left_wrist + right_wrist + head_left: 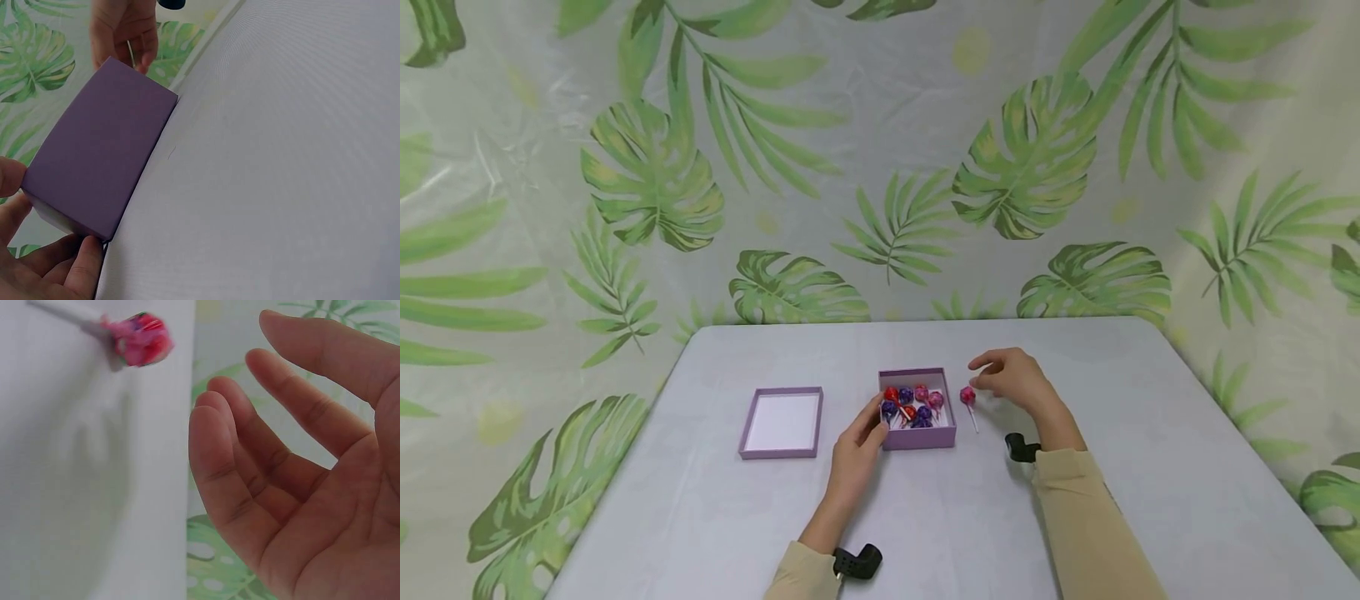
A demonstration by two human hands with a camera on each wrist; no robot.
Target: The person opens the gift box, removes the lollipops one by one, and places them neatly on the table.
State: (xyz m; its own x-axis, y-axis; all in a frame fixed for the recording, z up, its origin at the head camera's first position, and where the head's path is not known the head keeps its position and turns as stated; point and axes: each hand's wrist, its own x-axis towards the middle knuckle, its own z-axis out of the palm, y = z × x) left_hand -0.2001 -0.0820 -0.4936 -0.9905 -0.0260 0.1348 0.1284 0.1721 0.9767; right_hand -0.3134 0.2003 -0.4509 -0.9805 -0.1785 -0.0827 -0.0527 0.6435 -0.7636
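A purple open-topped box [919,439] stands on the table with several wrapped lollipops [913,406] inside, red, pink and dark purple. My left hand [852,454] holds the box at its left side and near corner; in the left wrist view, the thumb and fingers [87,265] lie against that corner. To the right of the box lies a single pink lollipop [967,396], its white stick towards me. Just above and right of it hovers my right hand [1017,379], fingers loosely bent and apart. In the right wrist view, nothing is in that hand and the lollipop is separate from it.
A shallow purple-rimmed lid [778,456] with a white inside lies left of the box. The white table [700,517] reaches back to a leaf-patterned curtain [895,150]. A black wrist camera [859,562] sits on the left wrist, another [1021,447] on the right.
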